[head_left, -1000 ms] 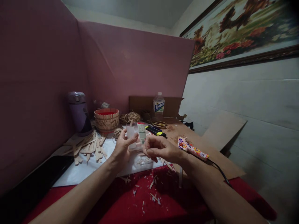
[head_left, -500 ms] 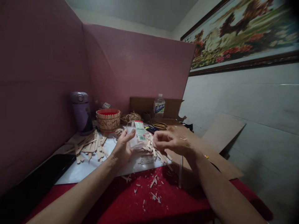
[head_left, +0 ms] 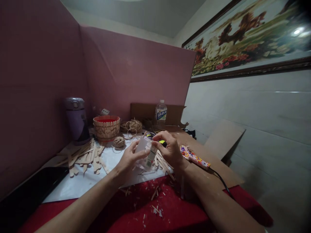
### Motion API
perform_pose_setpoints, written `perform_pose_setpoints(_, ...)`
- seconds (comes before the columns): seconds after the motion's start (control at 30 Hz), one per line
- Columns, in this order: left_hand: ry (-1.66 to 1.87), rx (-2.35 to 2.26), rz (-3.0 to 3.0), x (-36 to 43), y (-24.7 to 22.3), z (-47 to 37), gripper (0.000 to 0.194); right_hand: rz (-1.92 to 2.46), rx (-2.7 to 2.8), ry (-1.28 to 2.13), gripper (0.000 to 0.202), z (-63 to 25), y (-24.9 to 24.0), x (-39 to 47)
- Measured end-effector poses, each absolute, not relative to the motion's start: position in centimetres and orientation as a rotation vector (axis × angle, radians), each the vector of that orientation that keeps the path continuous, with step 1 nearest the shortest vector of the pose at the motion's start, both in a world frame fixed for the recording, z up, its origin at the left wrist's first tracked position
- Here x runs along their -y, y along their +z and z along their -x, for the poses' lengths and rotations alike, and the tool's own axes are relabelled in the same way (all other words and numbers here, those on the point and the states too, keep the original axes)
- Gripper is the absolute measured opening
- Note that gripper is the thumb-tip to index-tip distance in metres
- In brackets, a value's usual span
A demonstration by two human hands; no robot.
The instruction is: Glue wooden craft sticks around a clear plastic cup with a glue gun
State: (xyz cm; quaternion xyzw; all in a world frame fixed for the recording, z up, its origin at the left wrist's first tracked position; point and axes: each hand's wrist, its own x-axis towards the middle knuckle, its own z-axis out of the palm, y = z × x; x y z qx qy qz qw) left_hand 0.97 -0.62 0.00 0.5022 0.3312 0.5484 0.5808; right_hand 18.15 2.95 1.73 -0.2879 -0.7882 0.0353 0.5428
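My left hand (head_left: 126, 160) is closed around a clear plastic container (head_left: 147, 158) with a printed label, tilted above the white sheet. At its upper right edge, the thumb and fingers of my right hand (head_left: 170, 149) pinch at the labelled side; whether they hold the label or the rim I cannot tell. Flat wooden craft sticks (head_left: 163, 163) lie below and behind the container, partly hidden by it and my right hand. A small ball of twine (head_left: 119, 142) rests just beyond my left hand.
More craft sticks (head_left: 91, 156) lie at left near a purple flask (head_left: 77, 121). A stick-covered pot (head_left: 107, 129), coiled twine (head_left: 133, 125) and a bottle (head_left: 161, 113) stand behind. A flowered glue gun (head_left: 194, 157) with a cord lies on cardboard at right. Wood scraps (head_left: 155, 210) litter the red cloth.
My right hand has moved left and up to the container, which has turned in my left hand. The camera view has shifted slightly, and the glue gun now shows beside my right forearm.
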Motion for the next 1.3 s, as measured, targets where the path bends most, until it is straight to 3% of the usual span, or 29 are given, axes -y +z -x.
perform_pose_setpoints(0.23,1.279,-0.807,-1.188,0.8,-0.2,-1.1,0.058,0.778,2.024,-0.262,0.014,-18.3,1.5,-3.3)
perform_pose_setpoints(0.47,1.206,-0.716,-1.114,1.5,1.0,-1.4,0.049,1.079,1.767,0.012,0.02,-18.5,1.2,-4.1)
perform_pose_setpoints(0.7,1.214,-0.658,-0.994,1.4,1.0,-0.9,0.041,1.287,1.732,0.051,0.025,-18.8,1.5,-4.2)
perform_pose_setpoints(0.8,1.247,-0.605,-0.96,1.3,1.0,-0.7,0.035,1.074,1.688,0.221,0.016,-18.7,1.4,-4.4)
perform_pose_setpoints(1.0,1.203,-0.491,-0.983,1.1,0.6,-0.7,0.043,0.803,1.658,0.934,0.048,-17.3,1.2,-3.6)
perform_pose_setpoints(1.13,1.137,-0.446,-0.987,1.0,0.3,-0.9,0.045,0.792,1.546,1.115,0.053,-16.9,0.8,-3.4)
perform_pose_setpoints(1.3,1.087,-0.456,-0.985,1.2,0.4,-1.0,0.041,0.705,1.449,1.21,0.045,-17.0,0.4,-3.6)
